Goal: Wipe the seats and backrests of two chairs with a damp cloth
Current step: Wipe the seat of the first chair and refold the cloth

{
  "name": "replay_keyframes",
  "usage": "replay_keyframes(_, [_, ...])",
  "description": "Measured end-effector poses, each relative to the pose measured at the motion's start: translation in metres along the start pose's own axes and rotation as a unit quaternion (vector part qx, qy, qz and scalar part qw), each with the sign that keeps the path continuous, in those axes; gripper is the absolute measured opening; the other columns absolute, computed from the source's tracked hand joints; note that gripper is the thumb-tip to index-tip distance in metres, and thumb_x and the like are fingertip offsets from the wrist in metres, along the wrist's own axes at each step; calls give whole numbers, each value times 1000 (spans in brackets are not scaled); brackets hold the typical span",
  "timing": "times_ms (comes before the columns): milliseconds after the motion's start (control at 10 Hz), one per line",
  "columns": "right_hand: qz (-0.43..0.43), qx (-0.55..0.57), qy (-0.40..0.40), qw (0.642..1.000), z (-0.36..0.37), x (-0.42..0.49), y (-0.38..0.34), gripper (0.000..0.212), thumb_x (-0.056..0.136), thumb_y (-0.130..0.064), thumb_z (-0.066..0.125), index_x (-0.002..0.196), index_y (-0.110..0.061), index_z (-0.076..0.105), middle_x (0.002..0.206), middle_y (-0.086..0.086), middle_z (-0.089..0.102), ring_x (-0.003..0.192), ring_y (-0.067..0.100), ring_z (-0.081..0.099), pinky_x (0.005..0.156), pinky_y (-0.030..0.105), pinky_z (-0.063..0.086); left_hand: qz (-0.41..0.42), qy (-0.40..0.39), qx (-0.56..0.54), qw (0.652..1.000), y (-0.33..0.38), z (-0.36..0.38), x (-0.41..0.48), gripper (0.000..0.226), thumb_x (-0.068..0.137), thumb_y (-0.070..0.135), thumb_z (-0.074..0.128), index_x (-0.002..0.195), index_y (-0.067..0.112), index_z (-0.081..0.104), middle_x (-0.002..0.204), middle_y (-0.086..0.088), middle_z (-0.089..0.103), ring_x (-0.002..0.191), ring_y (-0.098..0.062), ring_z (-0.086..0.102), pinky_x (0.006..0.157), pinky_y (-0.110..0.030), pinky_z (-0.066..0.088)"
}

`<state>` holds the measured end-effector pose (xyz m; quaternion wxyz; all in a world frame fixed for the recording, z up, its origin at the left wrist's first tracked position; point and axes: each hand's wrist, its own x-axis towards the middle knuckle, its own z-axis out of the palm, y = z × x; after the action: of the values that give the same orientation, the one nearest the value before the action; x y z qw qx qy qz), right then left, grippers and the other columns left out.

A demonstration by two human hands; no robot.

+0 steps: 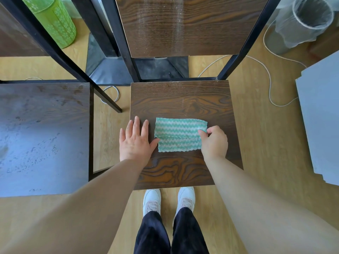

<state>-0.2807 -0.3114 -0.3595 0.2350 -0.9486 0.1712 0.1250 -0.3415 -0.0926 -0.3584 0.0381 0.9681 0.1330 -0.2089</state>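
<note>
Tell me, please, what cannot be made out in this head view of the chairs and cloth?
- Cloth dampness: not visible.
- Right hand fingertips: curled onto the cloth's corner, grip unclear.
- Left chair seat: cut off by the frame's left edge, washed out by glare.
- Backrest top: cut off by the upper edge.

The brown chair seat [183,99] holds a green and white cloth [178,134], folded flat. The left hand [134,142] lies flat on the seat too.
</note>
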Motion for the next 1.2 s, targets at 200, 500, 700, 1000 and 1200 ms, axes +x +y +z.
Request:
replay_keyframes(200, [20,105,-15,994,-18,-3,3,17,97,-24,65,102,-11,55,86,1,61,80,22,61,68,30,48,5,-2,-3,1000,-2,-5,-4,76,97,68,20,159,27,6,167,-6,0,153,-25,1,124,-48,7])
replay_keyframes(500, [-31,101,-5,994,-30,-9,8,26,95,-13,66,120,-14,57,113,2,65,98,22,63,75,25,46,1,-2,2,1000,-1,-3,-7,75,98,68,22,159,27,6,167,-5,0,153,-25,0,124,-47,5])
replay_keyframes(700, [-65,129,-26,989,-15,-25,-11,30,93,-11,67,119,-21,55,111,-3,66,95,18,65,77,29,57,-2,3,-7,1000,-7,-3,-11,76,97,68,22,159,27,6,167,-5,0,154,-25,0,124,-48,7])
replay_keyframes(1000, [-89,159,-115,976,15,-37,-39,38,93,-17,69,123,-25,47,125,-7,61,107,15,65,74,26,59,-2,-1,-12,1000,-19,-1,-16,76,97,68,19,159,28,3,167,-4,-2,154,-25,-2,125,-47,7])
replay_keyframes(1200, [-68,172,-163,969,18,-38,-40,38,91,-27,72,125,-28,53,119,-10,57,100,8,60,83,30,61,-3,2,-20,1000,-24,-1,-19,76,97,68,20,159,27,5,167,-5,-1,154,-25,-1,124,-47,8])
